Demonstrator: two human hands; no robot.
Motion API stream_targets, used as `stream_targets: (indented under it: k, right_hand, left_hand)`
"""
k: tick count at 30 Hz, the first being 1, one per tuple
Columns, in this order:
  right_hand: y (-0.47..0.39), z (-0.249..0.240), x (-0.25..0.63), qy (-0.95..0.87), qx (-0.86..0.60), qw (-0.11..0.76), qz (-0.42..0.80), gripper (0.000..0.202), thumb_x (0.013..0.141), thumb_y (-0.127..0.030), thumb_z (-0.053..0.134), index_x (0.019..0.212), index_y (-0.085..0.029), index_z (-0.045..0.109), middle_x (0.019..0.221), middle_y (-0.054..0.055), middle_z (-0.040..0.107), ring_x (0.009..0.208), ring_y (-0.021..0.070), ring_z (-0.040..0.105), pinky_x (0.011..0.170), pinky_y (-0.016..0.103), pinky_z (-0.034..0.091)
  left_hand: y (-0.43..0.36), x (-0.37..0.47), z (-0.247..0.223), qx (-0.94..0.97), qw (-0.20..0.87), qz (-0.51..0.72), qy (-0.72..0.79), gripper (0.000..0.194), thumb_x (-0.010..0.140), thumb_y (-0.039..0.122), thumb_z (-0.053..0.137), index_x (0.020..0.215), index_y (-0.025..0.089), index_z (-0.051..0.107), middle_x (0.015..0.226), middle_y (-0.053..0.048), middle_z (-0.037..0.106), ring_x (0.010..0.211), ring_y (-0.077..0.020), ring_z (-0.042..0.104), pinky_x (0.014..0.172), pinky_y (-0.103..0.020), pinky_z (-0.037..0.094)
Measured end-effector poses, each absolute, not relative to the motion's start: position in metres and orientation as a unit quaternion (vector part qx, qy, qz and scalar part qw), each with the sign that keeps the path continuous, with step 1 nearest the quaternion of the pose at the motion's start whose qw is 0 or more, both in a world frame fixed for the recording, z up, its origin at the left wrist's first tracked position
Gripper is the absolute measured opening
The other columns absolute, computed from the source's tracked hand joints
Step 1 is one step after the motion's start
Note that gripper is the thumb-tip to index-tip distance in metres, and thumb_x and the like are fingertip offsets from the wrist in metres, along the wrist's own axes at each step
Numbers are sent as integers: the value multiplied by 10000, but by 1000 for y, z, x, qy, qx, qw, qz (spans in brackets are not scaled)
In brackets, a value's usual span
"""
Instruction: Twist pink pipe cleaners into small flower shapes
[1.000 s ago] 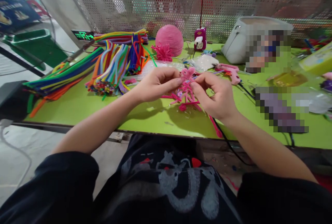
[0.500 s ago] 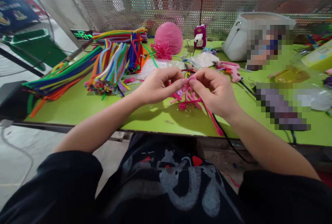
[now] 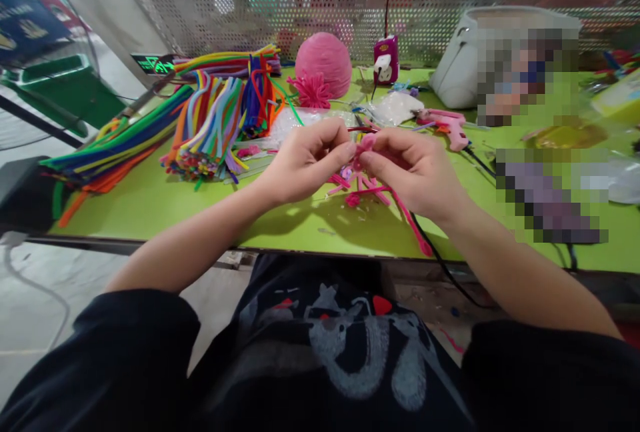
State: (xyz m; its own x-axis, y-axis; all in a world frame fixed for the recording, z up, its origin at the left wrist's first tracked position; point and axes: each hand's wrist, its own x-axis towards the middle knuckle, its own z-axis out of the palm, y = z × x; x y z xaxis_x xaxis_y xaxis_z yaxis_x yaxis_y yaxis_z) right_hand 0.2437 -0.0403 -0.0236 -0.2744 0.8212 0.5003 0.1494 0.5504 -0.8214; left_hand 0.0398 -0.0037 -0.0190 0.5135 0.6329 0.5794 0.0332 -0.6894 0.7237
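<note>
Above the green table, my left hand and my right hand meet, each pinching a small pink fuzzy piece between thumb and fingers. Its exact shape is partly hidden by the fingertips. Just below lie pink pipe cleaner pieces and a small dark pink curl. One long pink stem slants toward the front edge beside my right hand.
Bundles of coloured pipe cleaners lie at the left. Behind are a pink ball and a purple socket block. A pink glue gun, its black cable and a white bin are at the right of the green table.
Both hands still hold the pink piece, which has turned slightly between the fingertips. The camera view has shifted a little.
</note>
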Motion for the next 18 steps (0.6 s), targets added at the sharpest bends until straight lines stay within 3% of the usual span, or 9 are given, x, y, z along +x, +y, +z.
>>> stream_targets:
  k: [3, 6, 12, 18]
  right_hand:
    - [-44, -19, 242, -716, -338, 515, 328, 275, 968, -446, 778, 900, -191, 701, 835, 25, 678, 713, 127, 584, 613, 266, 500]
    - [-45, -17, 243, -710, -351, 504, 343, 316, 962, -480, 787, 873, -206, 657, 770, 6, 623, 644, 111, 526, 562, 267, 461]
    - [-41, -21, 248, -718, -337, 497, 351, 299, 953, -442, 793, 837, -199, 662, 771, 11, 622, 659, 116, 538, 570, 263, 458]
    - [-43, -17, 247, -716, -353, 482, 361, 324, 961, -462, 796, 837, -197, 655, 744, 9, 619, 640, 111, 520, 552, 256, 443]
  left_hand:
    - [-9, 45, -18, 770, 362, 479, 215, 349, 1010, 374, 670, 740, 211, 520, 623, 34, 487, 560, -90, 408, 521, -244, 337]
    - [-10, 48, -19, 747, 401, 483, 217, 341, 991, 387, 683, 748, 212, 518, 620, 37, 475, 547, -85, 381, 517, -240, 349]
    - [1, 40, -19, 727, 485, 418, 249, 392, 1019, 569, 622, 862, 210, 607, 732, -10, 588, 583, -105, 521, 487, -234, 400]
    - [-3, 43, -17, 750, 452, 417, 242, 367, 921, 497, 778, 804, 214, 577, 653, 21, 547, 524, -84, 465, 468, -239, 362]
